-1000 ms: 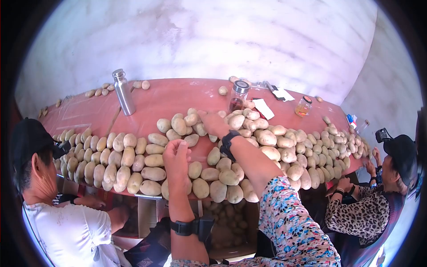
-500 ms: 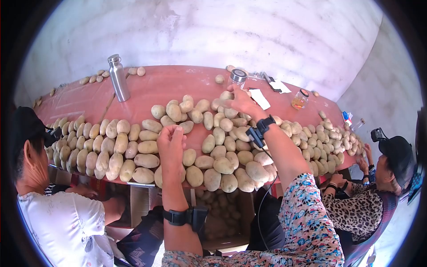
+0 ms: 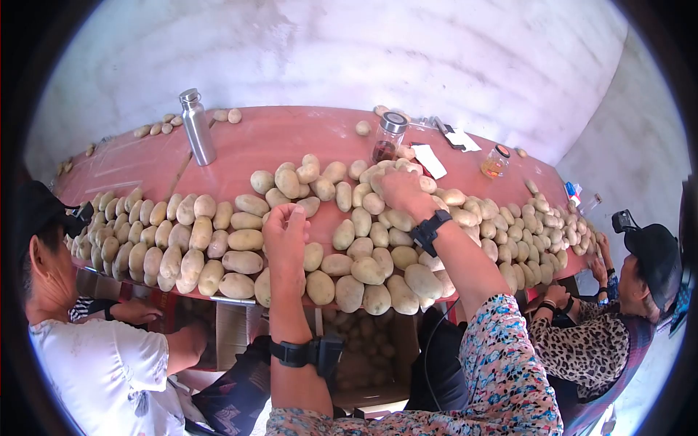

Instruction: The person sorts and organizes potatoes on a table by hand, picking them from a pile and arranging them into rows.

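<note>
Many pale brown potatoes (image 3: 367,270) lie in rows and heaps along the front of the red table (image 3: 291,134). My left hand (image 3: 286,236) is raised over the near rows, its fingers curled and thumb drawn in; whatever lies inside the curl is hidden. My right hand (image 3: 405,192) reaches farther across, over the back of the middle heap, its bent fingers down among the potatoes there. The fingertips are hidden, so a hold on a potato cannot be made out. A black band sits on each wrist.
Behind the potatoes stand a steel bottle (image 3: 197,129), a lidded glass jar (image 3: 389,136) with dark liquid, and a smaller jar (image 3: 495,161). Co-workers sit at left (image 3: 94,349) and right (image 3: 603,320). An open box of potatoes (image 3: 363,352) stands under the table edge.
My right hand has come down and slightly nearer, away from the glass jar onto the back of the heap. The left hand stays almost in place.
</note>
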Available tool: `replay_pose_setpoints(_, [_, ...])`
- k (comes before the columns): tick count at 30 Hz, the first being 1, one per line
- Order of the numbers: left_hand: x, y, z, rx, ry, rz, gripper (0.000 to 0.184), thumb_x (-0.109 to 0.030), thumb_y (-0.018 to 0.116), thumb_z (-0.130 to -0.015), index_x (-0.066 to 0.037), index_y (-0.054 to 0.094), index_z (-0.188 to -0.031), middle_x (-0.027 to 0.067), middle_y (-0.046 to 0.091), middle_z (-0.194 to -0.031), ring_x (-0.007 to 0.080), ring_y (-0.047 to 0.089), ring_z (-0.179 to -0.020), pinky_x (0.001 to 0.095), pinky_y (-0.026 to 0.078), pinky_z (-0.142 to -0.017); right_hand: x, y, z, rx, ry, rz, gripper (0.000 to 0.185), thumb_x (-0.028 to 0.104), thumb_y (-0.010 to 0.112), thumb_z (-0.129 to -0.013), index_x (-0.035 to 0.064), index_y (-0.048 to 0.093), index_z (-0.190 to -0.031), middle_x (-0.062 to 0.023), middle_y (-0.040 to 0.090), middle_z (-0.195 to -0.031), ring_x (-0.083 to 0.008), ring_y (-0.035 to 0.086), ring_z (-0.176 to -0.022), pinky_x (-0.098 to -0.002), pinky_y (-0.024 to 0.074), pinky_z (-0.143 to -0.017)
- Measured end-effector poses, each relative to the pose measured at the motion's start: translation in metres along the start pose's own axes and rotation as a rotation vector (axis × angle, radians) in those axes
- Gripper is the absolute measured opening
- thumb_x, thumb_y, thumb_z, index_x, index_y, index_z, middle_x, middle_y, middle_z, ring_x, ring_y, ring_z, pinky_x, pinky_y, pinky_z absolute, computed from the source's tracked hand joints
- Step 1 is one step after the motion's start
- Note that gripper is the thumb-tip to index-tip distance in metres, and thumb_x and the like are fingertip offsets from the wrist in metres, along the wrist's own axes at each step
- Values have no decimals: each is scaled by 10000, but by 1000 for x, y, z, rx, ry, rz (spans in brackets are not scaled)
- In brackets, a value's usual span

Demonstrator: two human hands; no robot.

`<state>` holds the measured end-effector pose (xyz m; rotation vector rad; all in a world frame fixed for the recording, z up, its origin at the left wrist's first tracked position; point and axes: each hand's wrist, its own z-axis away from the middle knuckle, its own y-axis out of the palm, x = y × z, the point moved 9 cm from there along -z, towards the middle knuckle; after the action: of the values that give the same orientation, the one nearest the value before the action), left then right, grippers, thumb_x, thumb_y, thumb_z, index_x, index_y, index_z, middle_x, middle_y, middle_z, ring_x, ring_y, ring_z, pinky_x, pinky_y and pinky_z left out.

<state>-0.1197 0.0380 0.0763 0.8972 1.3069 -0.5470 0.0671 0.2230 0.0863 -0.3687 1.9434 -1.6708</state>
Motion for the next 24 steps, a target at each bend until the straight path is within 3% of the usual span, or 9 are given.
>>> replay_pose_setpoints(2, [1, -3, 1, -7, -2, -6, 124, -182, 591, -918, -70, 615, -965, -9, 627, -888, 60, 560, -748, 211, 446, -643, 10, 5, 4, 49, -23, -68, 301, 138, 519, -912, 123, 631, -1191, -166, 553, -1207, -368, 537, -1131, -491, 450, -948])
replay_pose_setpoints(5, [-1, -6, 0, -12, 2, 2, 119, -182, 591, -919, -72, 612, -961, -11, 627, -888, 57, 561, -750, 210, 445, -642, 8, 20, 1, 10, -71, -124, 318, 85, 523, -877, 92, 599, -1186, -162, 560, -1214, -356, 542, -1148, -500, 452, -938])
replay_pose_setpoints(11, [-1, -6, 2, 6, 20, 60, 118, -187, 590, -924, -75, 605, -958, -12, 623, -881, 55, 560, -751, 211, 441, -640, 20, -24, 3, -92, -95, -117, 415, 38, 478, -875, 112, 533, -1279, -166, 549, -1225, -369, 532, -1149, -496, 455, -932])
replay_pose_setpoints(14, [-2, -5, 1, 9, 22, 48, 118, -186, 589, -926, -73, 602, -958, -9, 620, -879, 56, 558, -751, 210, 441, -636, 34, -40, -12, -111, -131, -298, 382, 67, 456, -895, 107, 545, -1265, -179, 541, -1244, -360, 529, -1163, -499, 456, -928])
replay_pose_setpoints(17, [1, -4, 0, 28, 30, 47, 118, -180, 587, -927, -67, 600, -956, -3, 619, -878, 59, 557, -750, 210, 440, -632, 51, -23, -45, -61, -145, -337, 360, 101, 430, -925, 112, 550, -1265, -188, 536, -1250, -357, 532, -1160, -509, 453, -924])
replay_pose_setpoints(20, [2, -3, 1, 26, 16, 44, 119, -171, 584, -928, -55, 597, -953, 5, 616, -875, 67, 557, -745, 214, 442, -630, 64, 4, -76, -75, -109, -290, 370, 95, 520, -886, 125, 551, -1253, -164, 552, -1241, -363, 540, -1150, -449, 469, -934])
replay_pose_setpoints(24, [0, -5, -2, 17, 8, 2, 110, -165, 581, -934, -59, 599, -956, 3, 618, -870, 70, 561, -748, 218, 447, -626, 69, 23, -97, 26, -12, -254, 389, 99, 434, -931, 144, 528, -1306, -161, 560, -1271, -337, 528, -1197, -476, 456, -951])
